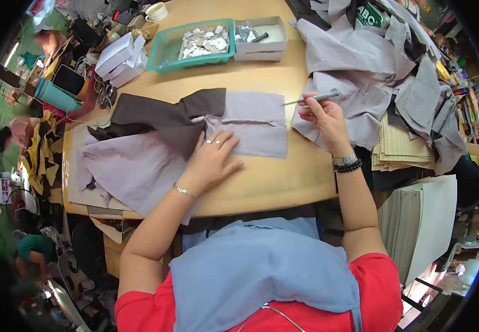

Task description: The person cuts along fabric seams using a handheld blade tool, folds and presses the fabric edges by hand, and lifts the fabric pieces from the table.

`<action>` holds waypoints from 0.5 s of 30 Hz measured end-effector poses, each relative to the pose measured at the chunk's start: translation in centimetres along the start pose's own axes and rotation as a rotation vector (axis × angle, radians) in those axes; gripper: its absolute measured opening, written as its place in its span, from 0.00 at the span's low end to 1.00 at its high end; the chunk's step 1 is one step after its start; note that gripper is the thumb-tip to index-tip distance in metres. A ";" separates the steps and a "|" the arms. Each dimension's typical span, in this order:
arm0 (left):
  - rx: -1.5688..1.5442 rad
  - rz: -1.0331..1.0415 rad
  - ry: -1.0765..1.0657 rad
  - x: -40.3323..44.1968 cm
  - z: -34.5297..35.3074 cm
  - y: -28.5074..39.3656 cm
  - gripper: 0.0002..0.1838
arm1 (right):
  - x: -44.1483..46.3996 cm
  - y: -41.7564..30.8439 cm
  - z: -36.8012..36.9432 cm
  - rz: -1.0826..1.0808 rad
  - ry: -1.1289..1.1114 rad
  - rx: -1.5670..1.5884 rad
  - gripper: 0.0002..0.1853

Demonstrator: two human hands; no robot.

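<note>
Lying palm down in the head view, the left hand (210, 160) has its grip spread, fingers resting on the left part of the grey cloth panel (256, 135), where dark cloth (162, 119) meets it. The panel is on the counter (272, 185), in front of the person. The right hand (326, 122) is raised beyond the panel's right edge, its grip pinching a slim pointed tool (325, 96) between thumb and fingers; the tip points left and seems just off the panel, though height is hard to judge from above.

As for progress, the panel is spread mostly flat, with a dark line running side to side across its middle. The dark cloth and a loose grey piece (134, 160) to the left lie rumpled, not smoothed out. No tool mark shows on the panel, so work with the tool looks unstarted or barely begun. A green basket (153, 62) of pale pieces (203, 42) stands at the back, and a cloth heap (355, 99) lies at the right.
</note>
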State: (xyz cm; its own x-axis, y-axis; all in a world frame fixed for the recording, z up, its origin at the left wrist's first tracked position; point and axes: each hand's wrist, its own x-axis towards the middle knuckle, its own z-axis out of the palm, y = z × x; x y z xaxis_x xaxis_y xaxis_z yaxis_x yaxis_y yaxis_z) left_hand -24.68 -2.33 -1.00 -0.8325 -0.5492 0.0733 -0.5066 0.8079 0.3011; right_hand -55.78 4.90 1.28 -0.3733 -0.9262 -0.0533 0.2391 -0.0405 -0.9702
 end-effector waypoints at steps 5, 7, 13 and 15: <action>-0.034 0.041 0.177 -1.2 0.1 1.7 0.26 | 0.7 1.5 1.4 -0.006 -0.214 -0.060 0.09; 0.051 0.068 0.321 0.4 -0.3 1.8 0.20 | 0.7 1.8 2.3 0.051 -0.226 -0.019 0.07; 0.189 -0.060 0.535 3.1 -2.0 -1.0 0.10 | 2.4 3.5 5.3 -0.152 -0.276 -0.180 0.10; 0.176 -0.106 0.498 2.7 -1.5 -2.2 0.12 | 3.4 3.8 6.6 -0.137 -0.362 -0.191 0.09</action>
State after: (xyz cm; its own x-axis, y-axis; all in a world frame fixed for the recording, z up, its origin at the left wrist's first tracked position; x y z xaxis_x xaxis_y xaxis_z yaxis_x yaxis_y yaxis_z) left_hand -25.45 -5.86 0.01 -0.5895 -0.6297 0.5060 -0.6476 0.7428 0.1701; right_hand -50.23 -0.83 -1.04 -0.0430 -0.9902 0.1327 0.0265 -0.1339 -0.9906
